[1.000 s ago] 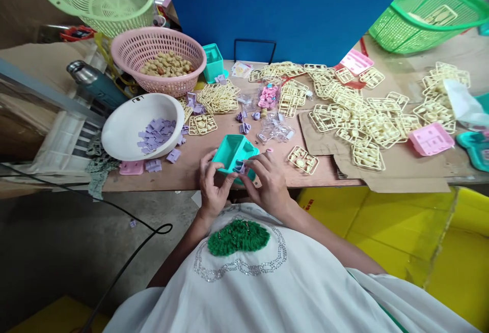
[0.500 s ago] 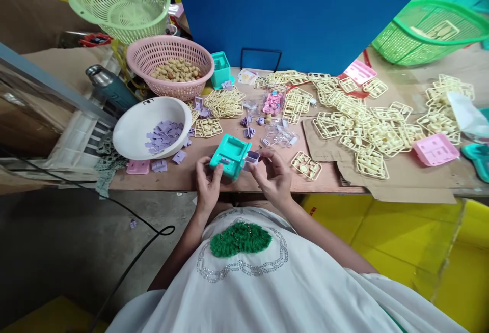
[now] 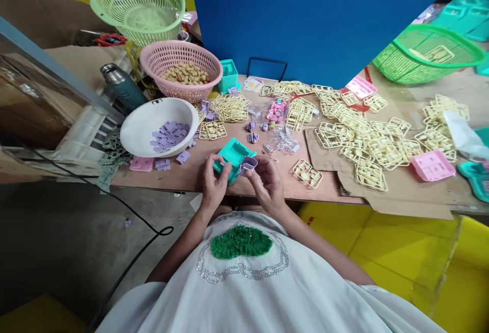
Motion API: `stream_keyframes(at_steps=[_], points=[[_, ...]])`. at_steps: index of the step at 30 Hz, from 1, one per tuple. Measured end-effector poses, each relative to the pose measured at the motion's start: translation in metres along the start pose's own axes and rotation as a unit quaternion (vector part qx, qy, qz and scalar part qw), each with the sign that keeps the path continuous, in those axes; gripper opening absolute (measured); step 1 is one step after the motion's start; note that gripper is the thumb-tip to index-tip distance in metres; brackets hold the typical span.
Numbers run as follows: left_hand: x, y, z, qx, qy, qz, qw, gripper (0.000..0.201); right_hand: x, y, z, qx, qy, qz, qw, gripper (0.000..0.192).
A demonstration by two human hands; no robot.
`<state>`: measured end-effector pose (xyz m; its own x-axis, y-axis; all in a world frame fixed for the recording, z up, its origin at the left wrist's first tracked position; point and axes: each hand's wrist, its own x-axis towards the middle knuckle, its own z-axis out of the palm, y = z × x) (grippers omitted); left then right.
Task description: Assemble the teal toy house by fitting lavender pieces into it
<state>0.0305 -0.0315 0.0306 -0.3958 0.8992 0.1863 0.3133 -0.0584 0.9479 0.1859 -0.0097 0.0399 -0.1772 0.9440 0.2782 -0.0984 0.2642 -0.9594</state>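
Fingers (image 3: pixel 210 166) of the left hand (image 3: pixel 214 186) were closed on the near left side of a turquoise box (image 3: pixel 233 153), the thumb lying along its near face; those beneath could not be seen. On the right hand (image 3: pixel 272 186), thumb and bent fingertips pinched a purple piece (image 3: pixel 248 165), parted only by its thickness. It overlapped the box's right end in view, and whether the two touched could not be told. Box and piece were held up at the near edge of the counter (image 3: pixel 187 177), in front of the person.

The box was smooth, glossy plastic with straight walls and a recessed face; the piece was small and angular, its plastic duller. To the left, a smooth white bowl (image 3: pixel 132 132) carried flat purple parts (image 3: pixel 170 137), and behind it a pink basket (image 3: pixel 156 63), its wall pierced by slots, held knobbly tan lumps (image 3: pixel 185 73). To the right, cream moulded frames (image 3: pixel 367 137), thin-barred and tangled, lay heaped partly over flat brown cardboard (image 3: pixel 323 156).
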Motion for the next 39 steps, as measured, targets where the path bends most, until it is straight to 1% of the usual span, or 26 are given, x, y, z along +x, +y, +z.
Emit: stream_keyframes(at_steps=[4, 6, 8, 9, 10, 11, 12, 13, 14, 15, 16, 17, 18, 19, 21, 22, 23, 26, 28, 30, 31, 33, 36, 37, 38, 39], points=[[0.002, -0.006, -0.002, -0.006, -0.015, 0.022, 1.000, 0.006, 0.002, 0.000, 0.001, -0.043, -0.005, -0.009, 0.999, 0.032], [0.002, -0.006, -0.005, 0.007, -0.028, 0.032, 0.999, 0.007, 0.006, -0.007, -0.003, -0.043, -0.015, -0.011, 0.999, 0.031], [0.001, -0.005, -0.007, 0.025, -0.043, 0.041, 0.998, 0.016, 0.011, -0.016, -0.014, -0.067, -0.020, -0.024, 0.997, 0.028], [0.000, -0.004, -0.007, 0.033, -0.048, 0.046, 0.997, 0.025, 0.013, -0.020, -0.022, -0.105, -0.019, -0.040, 0.993, 0.026], [-0.001, -0.004, -0.007, 0.042, -0.049, 0.053, 0.997, 0.039, 0.014, -0.024, -0.031, -0.164, -0.016, -0.061, 0.984, 0.023], [-0.002, -0.005, -0.006, 0.048, -0.047, 0.059, 0.996, 0.056, 0.015, -0.025, -0.041, -0.239, -0.016, -0.086, 0.967, 0.021], [-0.003, -0.006, -0.005, 0.054, -0.040, 0.064, 0.996, 0.073, 0.014, -0.025, -0.051, -0.318, -0.025, -0.110, 0.941, 0.019], [-0.004, -0.008, -0.004, 0.060, -0.027, 0.067, 0.996, 0.086, 0.014, -0.023, -0.059, -0.392, -0.040, -0.131, 0.910, 0.018], [-0.004, -0.011, -0.002, 0.066, -0.012, 0.067, 0.996, 0.094, 0.013, -0.020, -0.066, -0.458, -0.060, -0.146, 0.875, 0.017], [-0.004, -0.015, 0.000, 0.072, 0.003, 0.063, 0.995, 0.097, 0.013, -0.016, -0.071, -0.510, -0.080, -0.158, 0.842, 0.018], [-0.005, -0.019, 0.002, 0.077, 0.015, 0.059, 0.995, 0.095, 0.013, -0.013, -0.073, -0.547, -0.094, -0.168, 0.815, 0.019], [-0.005, -0.022, 0.003, 0.081, 0.024, 0.055, 0.995, 0.092, 0.014, -0.011, -0.073, -0.566, -0.101, -0.176, 0.799, 0.019], [-0.005, -0.025, 0.005, 0.084, 0.029, 0.054, 0.995, 0.089, 0.017, -0.010, -0.070, -0.569, -0.100, -0.186, 0.795, 0.018], [-0.005, -0.027, 0.008, 0.087, 0.031, 0.054, 0.994, 0.087, 0.021, -0.012, -0.064, -0.556, -0.098, -0.199, 0.801, 0.018], [-0.005, -0.030, 0.012, 0.101, 0.036, 0.052, 0.993, 0.087, 0.033, -0.018, -0.045, -0.507, -0.110, -0.226, 0.825, 0.017], [-0.004, -0.031, 0.014, 0.113, 0.039, 0.051, 0.992, 0.087, 0.041, -0.022, -0.034, -0.486, -0.132, -0.237, 0.831, 0.016], [-0.004, -0.032, 0.016, 0.129, 0.043, 0.051, 0.989, 0.087, 0.049, -0.025, -0.022, -0.478, -0.161, -0.240, 0.829, 0.015], [-0.001, -0.034, 0.019, 0.188, 0.055, 0.066, 0.978, 0.088, 0.076, -0.027, 0.006, -0.522, -0.227, -0.206, 0.796, 0.013], [0.001, -0.036, 0.019, 0.214, 0.053, 0.092, 0.971, 0.090, 0.090, -0.023, 0.016, -0.546, -0.277, -0.176, 0.771, 0.011], [0.002, -0.036, 0.017, 0.232, 0.045, 0.119, 0.964, 0.090, 0.099, -0.018, 0.019, -0.536, -0.324, -0.171, 0.761, 0.012], [0.003, -0.035, 0.016, 0.240, 0.043, 0.129, 0.961, 0.089, 0.101, -0.015, 0.019, -0.519, -0.339, -0.176, 0.764, 0.013], [0.003, -0.034, 0.015, 0.257, 0.045, 0.137, 0.956, 0.086, 0.102, -0.010, 0.017, -0.466, -0.349, -0.190, 0.790, 0.016], [0.003, -0.031, 0.014, 0.265, 0.043, 0.126, 0.955, 0.083, 0.099, -0.005, 0.014, -0.387, -0.314, -0.200, 0.844, 0.021], [0.003, -0.031, 0.014, 0.262, 0.038, 0.123, 0.956, 0.082, 0.098, -0.004, 0.013, -0.372, -0.299, -0.202, 0.855, 0.023], [0.004, -0.030, 0.014, 0.258, 0.034, 0.122, 0.958, 0.081, 0.099, -0.004, 0.013, -0.367, -0.292, -0.203, 0.860, 0.023], [0.004, -0.029, 0.014, 0.254, 0.032, 0.122, 0.959, 0.080, 0.100, -0.004, 0.013, -0.371, -0.296, -0.203, 0.857, 0.023]])
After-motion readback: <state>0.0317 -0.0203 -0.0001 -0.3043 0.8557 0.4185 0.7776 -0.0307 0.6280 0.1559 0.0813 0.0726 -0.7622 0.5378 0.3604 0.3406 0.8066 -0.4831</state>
